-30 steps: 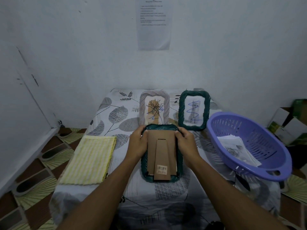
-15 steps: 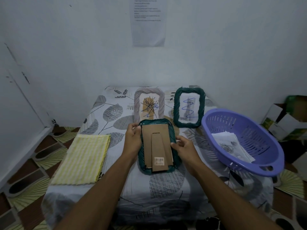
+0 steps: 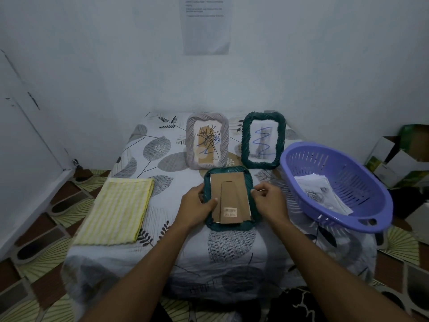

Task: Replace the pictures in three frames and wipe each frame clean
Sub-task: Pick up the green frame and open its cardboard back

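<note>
We are sitting in a corner of pale, scuffed walls, with a printed sheet (image 3: 206, 24) taped high on the far one, and we are looking down at a low counter (image 3: 232, 252) draped in a leaf-patterned cloth. A dark green frame (image 3: 210, 225) is lying face down at the middle of it, its brown cardboard backing (image 3: 229, 198) and folded stand turned up toward us. Our left hand (image 3: 197, 203) is lying over the frame's left edge, fingers curled around the rim and the thumb pressing flat on the backing. Our right hand (image 3: 269, 199) is sitting at the right edge with its fingers bent in toward the rim; we cannot tell whether it is pinching anything. Behind, a grey frame (image 3: 207, 141) and a second green frame (image 3: 263, 140) are standing side by side, each showing a picture with a blue scribble. A folded yellow cloth (image 3: 116, 210) is lying well to the left. To the right, a purple basket (image 3: 362, 219) is hanging partly over the counter's edge, holding loose printed pictures (image 3: 322, 194).
</note>
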`<action>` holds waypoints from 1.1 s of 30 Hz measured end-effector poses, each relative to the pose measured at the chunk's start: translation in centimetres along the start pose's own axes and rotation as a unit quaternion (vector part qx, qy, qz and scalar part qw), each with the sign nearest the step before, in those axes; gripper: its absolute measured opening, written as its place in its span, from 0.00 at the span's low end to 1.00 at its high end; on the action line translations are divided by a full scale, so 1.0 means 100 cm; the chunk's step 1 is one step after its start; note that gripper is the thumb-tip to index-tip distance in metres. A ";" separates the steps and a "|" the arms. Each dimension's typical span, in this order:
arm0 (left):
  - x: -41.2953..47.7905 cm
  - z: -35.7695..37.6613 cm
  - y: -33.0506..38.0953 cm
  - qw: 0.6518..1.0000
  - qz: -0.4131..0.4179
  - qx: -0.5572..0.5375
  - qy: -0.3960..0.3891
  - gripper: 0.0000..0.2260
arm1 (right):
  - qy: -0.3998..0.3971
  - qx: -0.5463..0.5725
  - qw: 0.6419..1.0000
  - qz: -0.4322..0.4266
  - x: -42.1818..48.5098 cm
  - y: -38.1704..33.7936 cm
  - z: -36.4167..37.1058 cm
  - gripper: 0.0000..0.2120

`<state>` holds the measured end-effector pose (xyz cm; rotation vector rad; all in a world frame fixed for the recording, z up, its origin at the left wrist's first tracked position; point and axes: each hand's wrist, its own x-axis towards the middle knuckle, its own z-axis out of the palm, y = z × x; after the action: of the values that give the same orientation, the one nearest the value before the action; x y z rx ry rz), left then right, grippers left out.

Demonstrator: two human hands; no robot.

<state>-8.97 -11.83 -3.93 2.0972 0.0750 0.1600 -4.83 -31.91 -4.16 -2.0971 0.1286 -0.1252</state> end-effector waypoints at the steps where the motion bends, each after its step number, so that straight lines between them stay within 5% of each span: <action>1: 0.000 -0.001 -0.001 1.000 0.010 0.020 -0.005 0.17 | -0.023 -0.040 0.999 -0.028 0.000 0.002 -0.004 0.03; 7: -0.009 0.003 -0.010 0.983 0.052 0.163 -0.067 0.21 | -0.111 -0.191 0.973 -0.070 -0.009 0.015 -0.021 0.13; 18: -0.033 0.004 -0.012 0.979 0.097 0.182 0.004 0.24 | -0.112 -0.209 0.959 -0.155 -0.028 0.036 -0.028 0.34; 33: -0.025 0.006 -0.025 0.952 0.146 0.263 -0.049 0.28 | -0.126 -0.255 0.943 -0.175 -0.031 0.033 -0.029 0.31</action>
<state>-11.34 -11.40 -6.63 2.6395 -0.2831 0.2327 -8.48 -35.58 -5.65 -2.6153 -0.4101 -0.0358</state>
